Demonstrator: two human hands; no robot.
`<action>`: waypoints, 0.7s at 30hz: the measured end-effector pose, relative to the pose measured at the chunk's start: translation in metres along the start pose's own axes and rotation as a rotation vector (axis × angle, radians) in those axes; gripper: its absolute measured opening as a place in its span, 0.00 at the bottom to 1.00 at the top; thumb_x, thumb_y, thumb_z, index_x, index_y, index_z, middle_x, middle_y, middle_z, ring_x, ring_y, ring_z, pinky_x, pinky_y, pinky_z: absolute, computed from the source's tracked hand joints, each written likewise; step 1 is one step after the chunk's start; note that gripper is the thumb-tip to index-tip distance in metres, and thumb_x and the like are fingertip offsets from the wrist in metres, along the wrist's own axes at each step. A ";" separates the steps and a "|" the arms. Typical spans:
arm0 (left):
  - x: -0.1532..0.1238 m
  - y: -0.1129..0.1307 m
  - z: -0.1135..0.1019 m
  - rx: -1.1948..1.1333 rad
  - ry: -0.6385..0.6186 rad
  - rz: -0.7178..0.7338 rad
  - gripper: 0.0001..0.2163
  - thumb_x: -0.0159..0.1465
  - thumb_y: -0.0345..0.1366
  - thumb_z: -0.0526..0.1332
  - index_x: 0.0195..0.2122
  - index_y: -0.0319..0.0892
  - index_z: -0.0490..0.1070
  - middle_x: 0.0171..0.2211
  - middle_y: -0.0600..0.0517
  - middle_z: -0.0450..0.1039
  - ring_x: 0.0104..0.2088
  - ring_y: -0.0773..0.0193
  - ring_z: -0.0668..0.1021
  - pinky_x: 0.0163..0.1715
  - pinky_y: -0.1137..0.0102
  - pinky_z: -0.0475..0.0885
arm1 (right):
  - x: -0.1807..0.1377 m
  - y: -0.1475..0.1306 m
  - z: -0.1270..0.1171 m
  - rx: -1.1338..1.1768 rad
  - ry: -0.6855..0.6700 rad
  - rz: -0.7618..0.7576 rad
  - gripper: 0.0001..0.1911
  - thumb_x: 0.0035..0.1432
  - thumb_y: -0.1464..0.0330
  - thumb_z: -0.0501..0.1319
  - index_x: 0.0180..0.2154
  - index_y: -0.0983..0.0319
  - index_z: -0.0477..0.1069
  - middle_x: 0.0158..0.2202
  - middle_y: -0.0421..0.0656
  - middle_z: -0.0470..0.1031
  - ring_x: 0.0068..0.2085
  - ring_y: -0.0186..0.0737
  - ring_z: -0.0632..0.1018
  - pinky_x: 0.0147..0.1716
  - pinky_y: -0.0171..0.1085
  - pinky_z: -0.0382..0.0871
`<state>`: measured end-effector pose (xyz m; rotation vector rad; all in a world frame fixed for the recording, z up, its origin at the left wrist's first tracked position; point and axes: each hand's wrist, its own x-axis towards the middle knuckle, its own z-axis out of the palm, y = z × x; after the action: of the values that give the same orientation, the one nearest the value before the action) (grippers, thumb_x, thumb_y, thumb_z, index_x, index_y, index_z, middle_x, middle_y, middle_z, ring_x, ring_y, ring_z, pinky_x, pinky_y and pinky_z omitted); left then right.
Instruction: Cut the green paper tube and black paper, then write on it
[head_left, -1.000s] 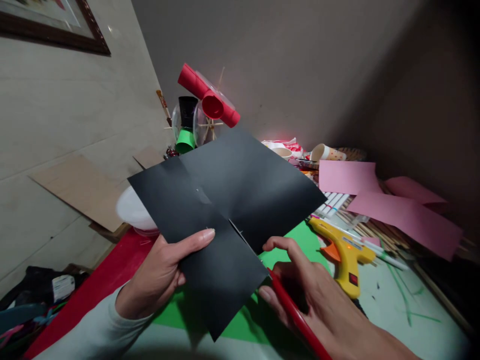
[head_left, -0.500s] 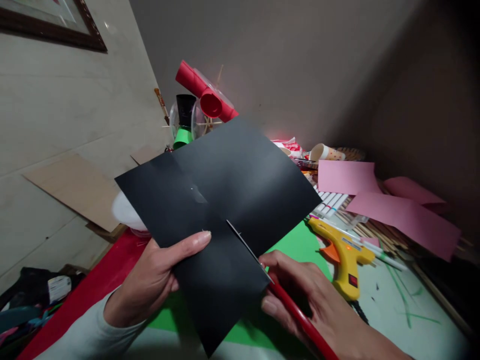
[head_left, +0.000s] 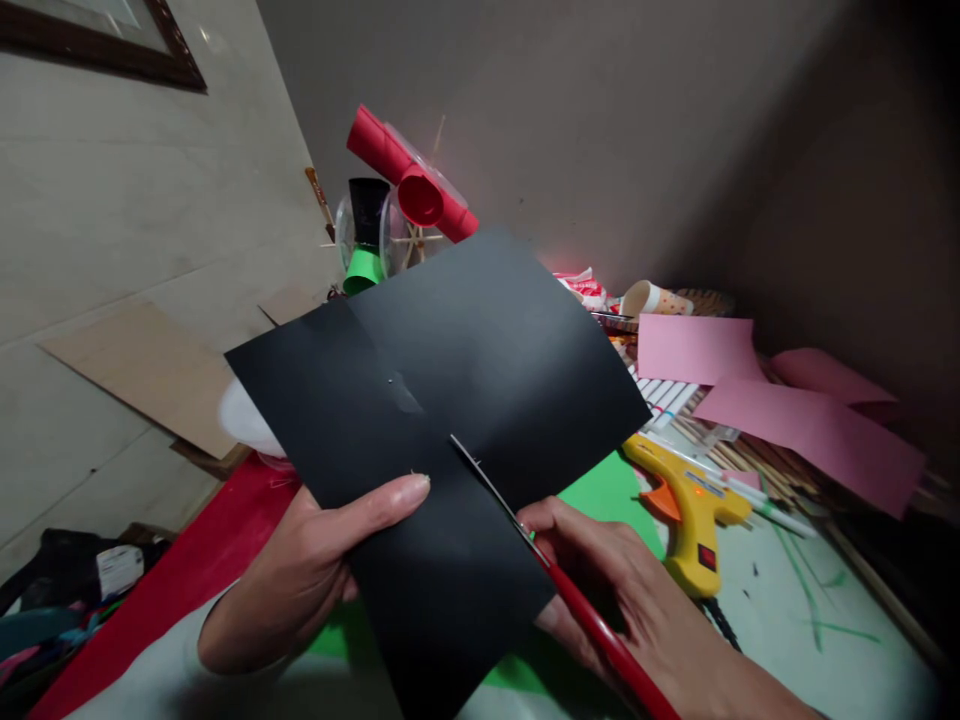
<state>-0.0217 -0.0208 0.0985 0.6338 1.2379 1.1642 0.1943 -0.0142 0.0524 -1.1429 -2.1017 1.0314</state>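
Note:
A large sheet of black paper (head_left: 517,370) fills the middle of the view, tilted up toward me. My left hand (head_left: 300,560) pinches its lower left part, thumb flat on top and the other fingers hidden beneath. Red-handled scissors (head_left: 592,615) are gripped in my right hand (head_left: 630,590) at the lower right. One blade lies over the paper, its tip near the sheet's middle, and a cut runs in from the right edge along it. The lower blade is hidden under the sheet.
Right of the paper lies a yellow glue gun (head_left: 694,520), with pink paper pieces (head_left: 810,425), white markers (head_left: 664,395) and wooden sticks behind. Green paper (head_left: 611,500) lies below the sheet. At the back stand red paper tubes (head_left: 420,195) and a black cup (head_left: 369,210). Cardboard (head_left: 150,370) leans left.
The lower flap of the black paper has shifted slightly down and right, covering part of my right hand's thumb. The scissors have barely moved, and the whole view has shifted a little.

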 end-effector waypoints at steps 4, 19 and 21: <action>0.001 -0.001 -0.001 -0.021 -0.021 -0.007 0.34 0.53 0.30 0.74 0.61 0.52 0.71 0.54 0.49 0.79 0.52 0.44 0.81 0.44 0.61 0.82 | 0.000 0.001 0.002 0.002 0.016 -0.058 0.06 0.60 0.64 0.55 0.39 0.57 0.67 0.23 0.35 0.73 0.21 0.34 0.72 0.24 0.32 0.68; 0.003 -0.003 0.003 -0.033 0.029 -0.011 0.37 0.55 0.32 0.74 0.66 0.48 0.65 0.50 0.46 0.81 0.48 0.47 0.83 0.40 0.67 0.83 | 0.000 0.001 0.002 0.040 0.023 -0.085 0.05 0.58 0.70 0.54 0.36 0.56 0.67 0.22 0.37 0.77 0.22 0.36 0.77 0.24 0.32 0.72; 0.003 -0.003 0.003 -0.031 0.034 -0.019 0.37 0.55 0.32 0.74 0.66 0.48 0.64 0.51 0.46 0.81 0.49 0.48 0.83 0.41 0.67 0.83 | 0.000 0.000 0.002 0.059 0.018 -0.068 0.04 0.59 0.69 0.54 0.35 0.56 0.66 0.19 0.34 0.73 0.20 0.35 0.75 0.25 0.32 0.71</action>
<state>-0.0185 -0.0182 0.0958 0.5799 1.2497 1.1808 0.1931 -0.0146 0.0512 -1.0410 -2.0683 1.0404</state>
